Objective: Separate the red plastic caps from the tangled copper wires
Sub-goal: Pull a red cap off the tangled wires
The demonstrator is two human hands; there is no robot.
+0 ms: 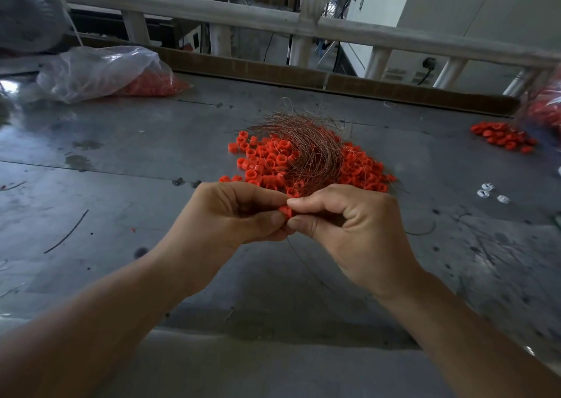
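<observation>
Hands meet over one red cap (pixel 285 211), held above the desk (pixel 121 185).
Your left hand (pixel 230 215) and right hand (pixel 349 224) both pinch it between thumb and forefinger, fingertips almost touching, over the near middle of the desk. Just beyond them lies the pile of red caps (pixel 264 163), with the tangled copper wires (pixel 309 145) heaped on top and their near end reaching your right knuckles. A clear bag (pixel 103 69) holding more caps sits far left; a smaller heap (pixel 504 138) lies far right.

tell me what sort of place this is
Probably a factory workbench: a scuffed grey metal worktable, a clear plastic bag of red caps, and a heap of red plastic caps under tangled copper wires.
</observation>
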